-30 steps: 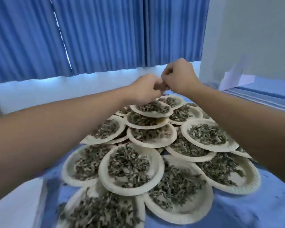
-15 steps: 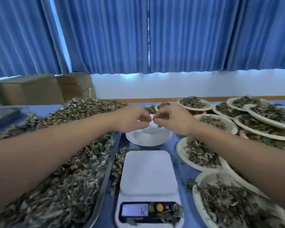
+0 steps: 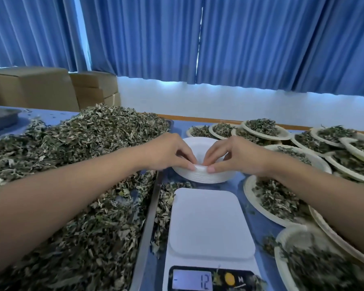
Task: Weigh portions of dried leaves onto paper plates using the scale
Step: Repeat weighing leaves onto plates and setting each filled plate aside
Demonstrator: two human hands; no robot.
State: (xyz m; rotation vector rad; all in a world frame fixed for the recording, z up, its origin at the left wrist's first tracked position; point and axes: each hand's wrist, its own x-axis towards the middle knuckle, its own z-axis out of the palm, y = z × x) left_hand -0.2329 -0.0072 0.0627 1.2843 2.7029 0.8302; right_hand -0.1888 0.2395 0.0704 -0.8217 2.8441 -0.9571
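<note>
Cool bluish daylight through the curtains (image 3: 261, 38); wide-angle edge bowing, lower-right blur.

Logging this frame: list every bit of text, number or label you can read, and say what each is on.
"12", with a small dash at its left: on the display of the scale.
"M": beside the yellow button on the scale's panel.
No print visible on the cardboard boxes.
No print visible on the stack of white plates that the left hand and right hand pinch.

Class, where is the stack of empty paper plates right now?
Head view, centre: the stack sits just beyond the scale, with the leaf pile to its left and filled plates to its right.
</note>
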